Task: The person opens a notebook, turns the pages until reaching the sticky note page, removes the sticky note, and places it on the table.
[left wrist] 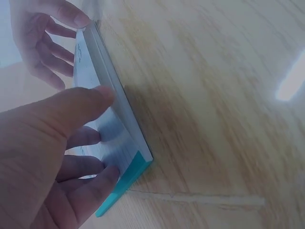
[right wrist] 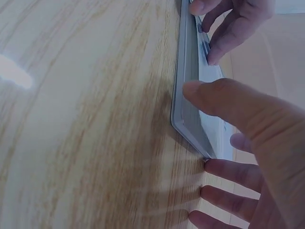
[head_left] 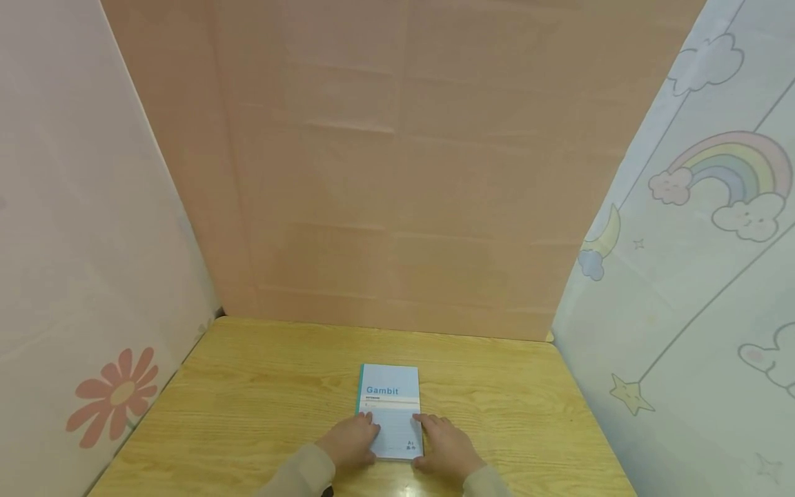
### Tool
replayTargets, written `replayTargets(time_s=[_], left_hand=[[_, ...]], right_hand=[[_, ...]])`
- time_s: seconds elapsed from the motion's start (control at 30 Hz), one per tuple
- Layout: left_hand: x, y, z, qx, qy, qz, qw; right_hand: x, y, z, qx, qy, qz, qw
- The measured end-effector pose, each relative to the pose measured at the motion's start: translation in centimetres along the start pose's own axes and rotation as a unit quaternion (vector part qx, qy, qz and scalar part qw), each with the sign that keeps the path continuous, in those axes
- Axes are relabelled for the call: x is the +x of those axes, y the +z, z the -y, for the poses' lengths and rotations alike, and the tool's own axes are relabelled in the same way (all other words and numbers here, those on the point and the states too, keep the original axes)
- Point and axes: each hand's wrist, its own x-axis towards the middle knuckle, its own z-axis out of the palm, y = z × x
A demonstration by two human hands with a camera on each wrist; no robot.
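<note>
A light blue notebook point(head_left: 389, 428) marked "Gambit" lies flat on the wooden table, its teal spine point(left wrist: 126, 181) on the left. My left hand point(head_left: 350, 440) rests at its lower left side, with fingertips on the cover. In the left wrist view, the left thumb point(left wrist: 102, 98) touches the near page edge. At the lower right corner is my right hand point(head_left: 448, 445). Its thumb point(right wrist: 200, 95) meets the near edge, while its other fingers spread loosely along the right side. Neither hand's fingers wrap round the notebook.
The wooden table point(head_left: 279, 373) reaches back to a tan sheet point(head_left: 397, 172). A pale wall covering with a red flower point(head_left: 118, 393) stands on the left. On the right hangs a light covering with a rainbow point(head_left: 733, 166) and clouds.
</note>
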Motion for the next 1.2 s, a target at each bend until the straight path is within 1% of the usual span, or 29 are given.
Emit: replayTargets(time_s=[0.13, 0.27, 0.37, 0.5, 0.7, 0.77, 0.93, 1.0, 1.1, 1.2], left_hand=[[-0.4, 0.0, 0.2, -0.014, 0.018, -0.007, 0.9997], [-0.7, 0.2, 0.4, -0.034, 0.039, -0.019, 0.9985], [-0.8, 0.4, 0.4, -0.048, 0.050, -0.029, 0.9972], [-0.8, 0.6, 0.5, -0.070, 0.055, -0.035, 0.9955], [-0.8, 1.1, 0.7, -0.072, 0.064, -0.051, 0.9940], [-0.9, 1.0, 0.7, -0.078, 0.066, -0.057, 0.9931], [-1.1, 0.9, 0.7, -0.100, 0.066, -0.064, 0.9908], [-1.2, 0.9, 0.8, -0.107, 0.065, -0.065, 0.9900], [-1.2, 0.9, 0.9, -0.124, 0.070, -0.067, 0.9876], [-1.2, 1.0, 0.9, -0.142, 0.081, -0.066, 0.9843]], right_hand=[[0.0, 0.0, -0.1, 0.003, -0.001, -0.001, 1.0000], [0.2, 0.0, -0.2, 0.007, 0.007, -0.001, 0.9999], [0.4, 0.2, -0.3, 0.007, 0.014, -0.009, 0.9998], [0.6, 0.4, -0.5, 0.017, 0.018, -0.022, 0.9995], [0.5, 0.1, -0.3, 0.023, 0.030, -0.014, 0.9992], [0.4, -0.1, -0.2, 0.011, 0.017, -0.017, 0.9996], [0.2, -0.2, 0.0, -0.060, -0.033, -0.030, 0.9972], [0.3, -0.1, 0.0, -0.079, -0.040, -0.030, 0.9957], [0.5, 0.3, -0.1, -0.093, -0.047, -0.030, 0.9941], [0.8, 0.7, -0.4, -0.113, -0.069, -0.036, 0.9906]])
